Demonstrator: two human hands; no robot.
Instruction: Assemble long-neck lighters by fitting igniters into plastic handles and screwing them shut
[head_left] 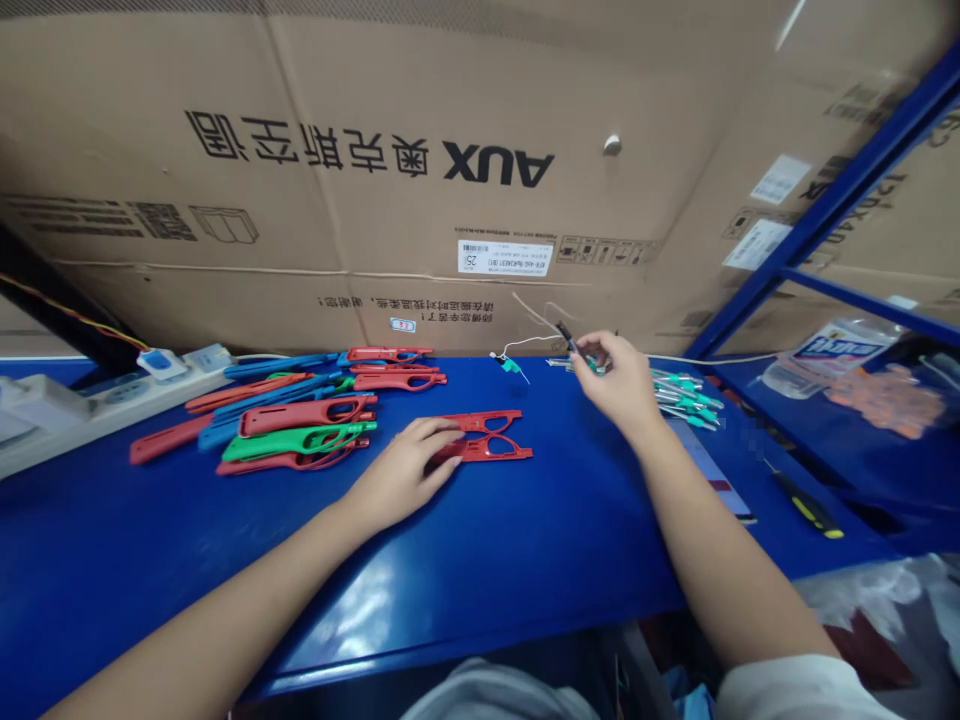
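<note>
My left hand [412, 468] curls over the left ends of two red lighter casing halves [491, 450], which lie side by side on the blue table. Their trigger openings point right. My right hand [611, 375], raised above the table's far side, pinches a small black part [564, 332] between thumb and fingers; its lower end is hidden. To its left lies a small teal piece with a thin white wire [511, 365]. Behind and beside the right hand is a pile of teal pieces with metal rods [686, 398].
Red, green and blue lighter casings [300, 440] are heaped at the left, near a white power strip [120, 395]. A yellow-black screwdriver [810, 508], a flat phone-like object [709, 465] and a bag of orange parts [885, 395] lie right. Cardboard [360, 230] backs the table.
</note>
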